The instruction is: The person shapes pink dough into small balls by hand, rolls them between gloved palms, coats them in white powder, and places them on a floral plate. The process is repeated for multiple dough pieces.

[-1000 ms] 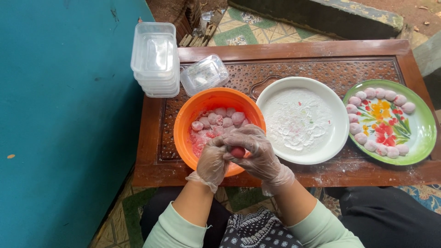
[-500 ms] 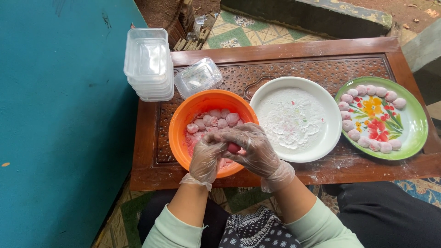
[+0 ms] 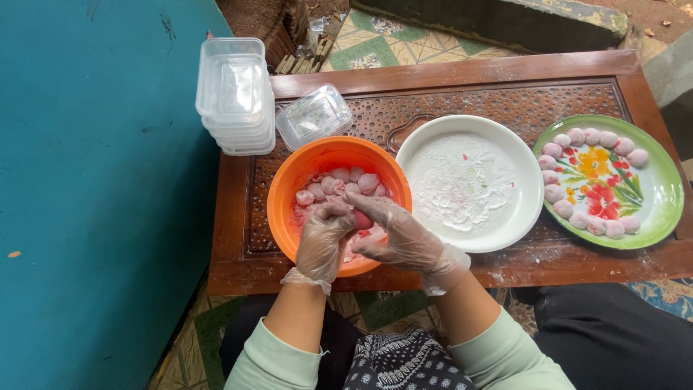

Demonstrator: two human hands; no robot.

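Both my hands wear thin clear plastic gloves and meet over the near half of an orange bowl (image 3: 289,188). Between my left hand (image 3: 323,243) and my right hand (image 3: 399,236) sits a small dark pink dough ball (image 3: 362,220), pinched by the fingers of both. Inside the bowl lie several pale pink floured balls (image 3: 352,184) in pink-tinted flour. Right of the bowl is a white plate (image 3: 530,180) spread with white flour. Further right, a green floral plate (image 3: 668,198) carries several floured pink balls (image 3: 570,137) along its rim.
Everything rests on a carved brown wooden table (image 3: 462,94). A stack of clear plastic containers (image 3: 234,94) and a single lidded clear container (image 3: 313,115) stand at its back left. A teal wall (image 3: 94,195) rises at the left. Dark trousers (image 3: 613,339) show at lower right.
My hands have shifted slightly up and into the bowl while still working the pink ball; the right palm has opened more. The view has shifted a little.
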